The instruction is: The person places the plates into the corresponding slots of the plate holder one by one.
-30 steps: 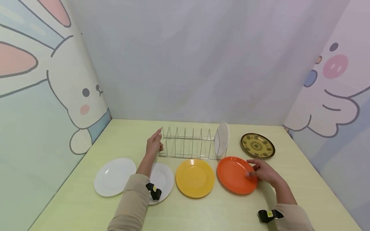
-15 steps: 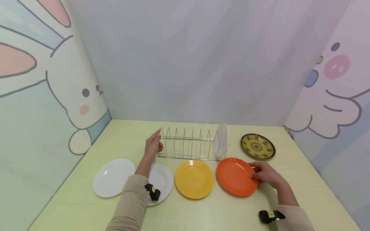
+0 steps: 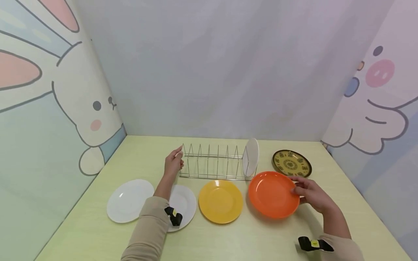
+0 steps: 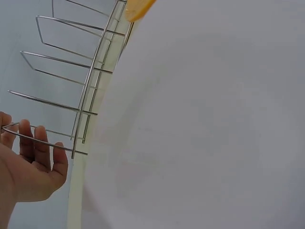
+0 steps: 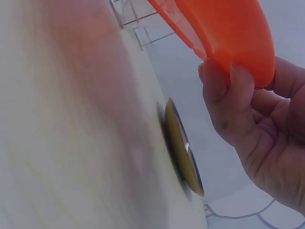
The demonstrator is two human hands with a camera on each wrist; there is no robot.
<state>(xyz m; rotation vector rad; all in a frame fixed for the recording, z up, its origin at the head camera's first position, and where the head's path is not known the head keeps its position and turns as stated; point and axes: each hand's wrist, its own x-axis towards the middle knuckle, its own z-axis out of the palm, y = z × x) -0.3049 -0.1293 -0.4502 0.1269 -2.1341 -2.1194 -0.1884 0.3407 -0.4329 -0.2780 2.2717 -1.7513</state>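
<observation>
Plain beige sleeves [image 3: 147,226] on both arms – and at each cuff a chunky black device [image 3: 304,243] with a yellow label [image 3: 315,243].

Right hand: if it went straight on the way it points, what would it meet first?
Probably the upright white plate at the right end of the wire rack, with the held orange plate leading; relative height is unclear.
</observation>
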